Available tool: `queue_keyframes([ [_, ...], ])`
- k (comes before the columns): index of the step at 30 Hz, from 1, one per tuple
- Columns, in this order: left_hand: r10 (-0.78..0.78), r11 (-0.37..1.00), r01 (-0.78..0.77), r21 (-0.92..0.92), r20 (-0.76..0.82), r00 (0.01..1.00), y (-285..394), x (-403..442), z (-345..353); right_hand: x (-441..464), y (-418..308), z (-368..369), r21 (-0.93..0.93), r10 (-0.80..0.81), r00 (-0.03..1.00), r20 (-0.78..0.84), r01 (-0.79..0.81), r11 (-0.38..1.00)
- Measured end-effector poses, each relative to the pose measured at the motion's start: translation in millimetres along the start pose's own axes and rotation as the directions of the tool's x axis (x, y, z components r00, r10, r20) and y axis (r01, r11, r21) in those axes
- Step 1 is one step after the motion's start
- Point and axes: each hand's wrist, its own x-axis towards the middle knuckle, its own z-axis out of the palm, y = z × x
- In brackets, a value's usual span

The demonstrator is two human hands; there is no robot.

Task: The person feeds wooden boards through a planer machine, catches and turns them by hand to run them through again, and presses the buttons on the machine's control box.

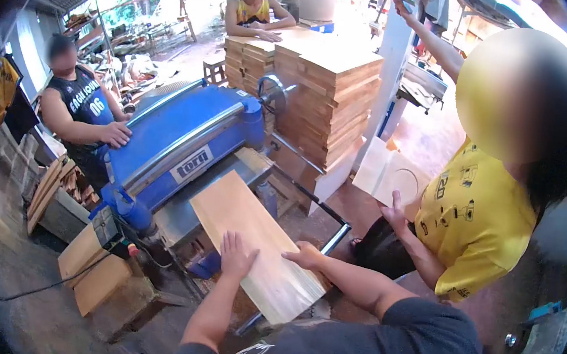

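Observation:
A wide, pale wooden board [266, 241] slopes from near my body up to the metal bed of a blue thickness planer [184, 132]. My left hand [237, 258] lies flat on the board's top face near its left edge, fingers stretched out. At the right edge, my right hand [304, 255] grips the board, its fingertips partly hidden. The far end of the board rests at the planer's infeed side, below the front label.
A tall stack of boards [325, 105] stands behind the planer. A person in a yellow shirt [475, 225] at right holds a wooden panel [391, 174]. One person touches the planer at left; another leans on the stack. Board offcuts [103, 279] and a cable lie lower left.

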Motion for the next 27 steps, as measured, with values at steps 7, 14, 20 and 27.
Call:
queue_keyframes([
  [7, -0.124, 0.989, 0.125, -0.076, 0.014, 0.992, -77.9, 138.6, -23.5, -18.7, -20.7, 21.0, -0.151, -0.085, 0.981, -0.175, 0.058, 0.987],
  [14, -0.148, 0.983, 0.138, -0.120, -0.085, 0.985, -74.5, 124.6, -16.4, -35.5, -35.3, 39.8, -0.179, -0.007, 0.980, -0.201, -0.029, 0.983],
  [20, -0.042, 0.979, 0.026, -0.203, -0.075, 0.996, -73.7, 74.8, -29.6, -42.6, -43.8, 49.4, -0.240, -0.083, 0.956, -0.282, 0.013, 0.971],
  [27, -0.045, 0.977, 0.043, -0.208, -0.005, 0.999, -87.1, 104.8, -33.9, -40.5, -52.9, 50.9, -0.311, -0.090, 0.951, -0.297, -0.007, 0.950],
])
